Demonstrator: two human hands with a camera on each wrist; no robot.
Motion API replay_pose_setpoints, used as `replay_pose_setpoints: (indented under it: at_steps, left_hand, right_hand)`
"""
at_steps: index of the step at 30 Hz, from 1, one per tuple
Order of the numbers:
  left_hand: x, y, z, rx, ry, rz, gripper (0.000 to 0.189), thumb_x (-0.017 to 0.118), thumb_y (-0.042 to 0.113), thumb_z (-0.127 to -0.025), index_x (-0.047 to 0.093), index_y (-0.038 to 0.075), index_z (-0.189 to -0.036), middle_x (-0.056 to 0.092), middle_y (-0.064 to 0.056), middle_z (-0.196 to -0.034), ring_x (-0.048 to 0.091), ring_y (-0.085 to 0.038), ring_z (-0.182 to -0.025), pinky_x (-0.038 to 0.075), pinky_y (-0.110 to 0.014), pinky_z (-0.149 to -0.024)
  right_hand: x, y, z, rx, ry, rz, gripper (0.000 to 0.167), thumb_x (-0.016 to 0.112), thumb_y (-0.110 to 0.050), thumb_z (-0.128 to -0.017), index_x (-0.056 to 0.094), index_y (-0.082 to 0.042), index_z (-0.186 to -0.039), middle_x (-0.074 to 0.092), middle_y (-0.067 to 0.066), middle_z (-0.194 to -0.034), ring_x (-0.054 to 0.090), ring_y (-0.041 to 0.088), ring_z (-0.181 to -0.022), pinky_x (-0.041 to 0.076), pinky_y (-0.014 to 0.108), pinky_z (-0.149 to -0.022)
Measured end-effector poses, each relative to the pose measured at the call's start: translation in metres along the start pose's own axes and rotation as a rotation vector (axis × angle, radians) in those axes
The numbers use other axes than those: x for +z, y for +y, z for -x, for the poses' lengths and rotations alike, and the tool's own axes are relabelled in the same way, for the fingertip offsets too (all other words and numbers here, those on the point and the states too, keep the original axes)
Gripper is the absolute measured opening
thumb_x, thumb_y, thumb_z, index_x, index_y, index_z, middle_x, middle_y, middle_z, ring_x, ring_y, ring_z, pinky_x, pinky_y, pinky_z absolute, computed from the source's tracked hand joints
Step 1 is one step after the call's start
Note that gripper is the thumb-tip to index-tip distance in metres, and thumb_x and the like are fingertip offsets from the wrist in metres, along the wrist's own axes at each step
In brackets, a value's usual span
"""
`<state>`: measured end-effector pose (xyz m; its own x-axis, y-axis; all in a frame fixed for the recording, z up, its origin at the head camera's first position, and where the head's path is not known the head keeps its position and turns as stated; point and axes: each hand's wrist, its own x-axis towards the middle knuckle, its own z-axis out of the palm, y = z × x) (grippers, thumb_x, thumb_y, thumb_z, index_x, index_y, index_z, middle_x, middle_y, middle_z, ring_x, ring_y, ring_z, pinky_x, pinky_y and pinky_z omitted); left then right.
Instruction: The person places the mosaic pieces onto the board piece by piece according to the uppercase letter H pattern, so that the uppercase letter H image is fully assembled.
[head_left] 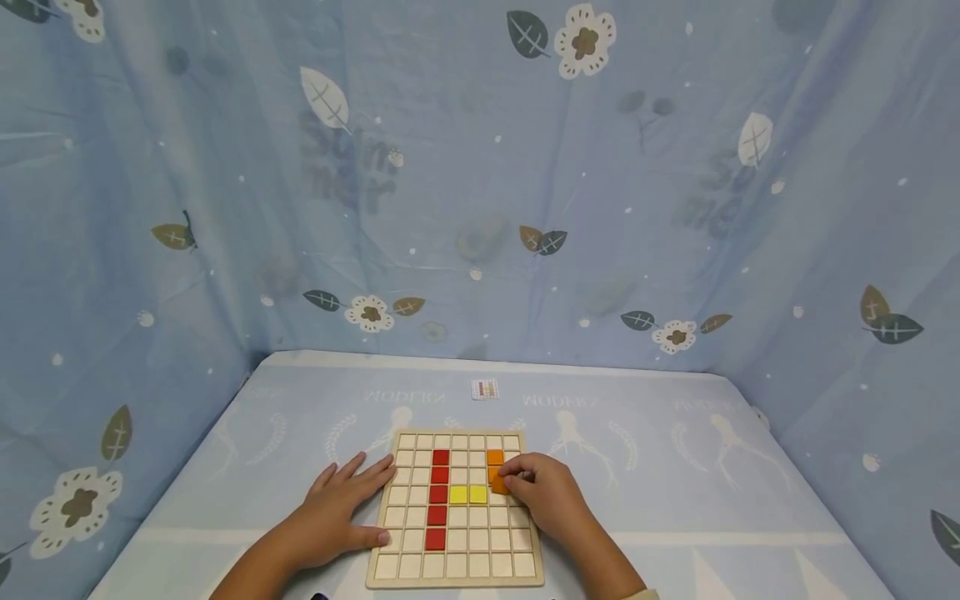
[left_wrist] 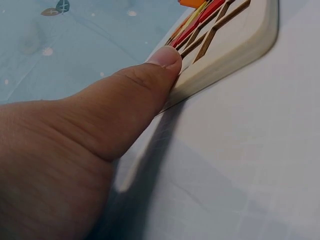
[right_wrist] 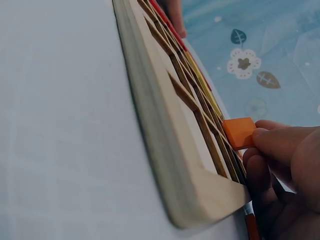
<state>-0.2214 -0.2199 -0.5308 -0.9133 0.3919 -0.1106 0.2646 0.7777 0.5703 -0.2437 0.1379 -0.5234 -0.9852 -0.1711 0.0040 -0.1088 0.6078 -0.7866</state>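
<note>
A wooden grid board (head_left: 453, 582) lies flat on the table. Several red tiles (head_left: 438, 494) fill a column of its cells, with two yellow tiles (head_left: 468, 495) to the right of the middle one. My left hand (head_left: 337, 517) rests along the board's left edge with fingers spread; its thumb (left_wrist: 167, 57) touches the rim in the left wrist view. Between thumb and fingers, my right hand (head_left: 551, 498) pinches an orange tile (right_wrist: 239, 132), tilted above the grid. Other orange tiles (head_left: 495, 457) sit in the column beneath and beyond that hand, partly covered by it.
A small card (head_left: 484, 389) with a coloured grid pattern lies beyond the board. The table (head_left: 675, 467) has a pale printed cover, and a blue patterned curtain (head_left: 450, 208) surrounds its back and sides. Small dark objects show at the bottom edge of the head view.
</note>
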Motion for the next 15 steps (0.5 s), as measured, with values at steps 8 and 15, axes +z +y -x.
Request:
replay_pose_setpoints:
  at_steps: [8,15]
  left_hand:
    - [-0.0013,0.0034,0.0011,-0.009,0.007,-0.016,0.102,0.078,0.070,-0.077,0.042,0.027,-0.162,0.030,0.010,-0.172,0.011,-0.043,-0.162,-0.004,-0.069,-0.122]
    - [0.0002,0.0044,0.0013,-0.012,0.006,-0.003,0.102,0.079,0.069,-0.077,0.043,0.026,-0.162,0.030,0.010,-0.172,0.011,-0.044,-0.161,-0.004,-0.069,-0.122]
  right_hand:
    - [0.0023,0.0003,-0.0020,-0.011,0.001,-0.030,0.005,0.076,-0.019,-0.097,0.076,-0.025,-0.098,0.071,-0.012,-0.097,0.062,0.014,-0.089,0.053,0.028,-0.078]
    - [0.0030,-0.0011,0.0006,-0.014,0.014,0.002,0.007,0.077,-0.026,-0.097,0.077,-0.020,-0.097,0.070,-0.013,-0.094,0.061,0.012,-0.087,0.052,0.028,-0.075]
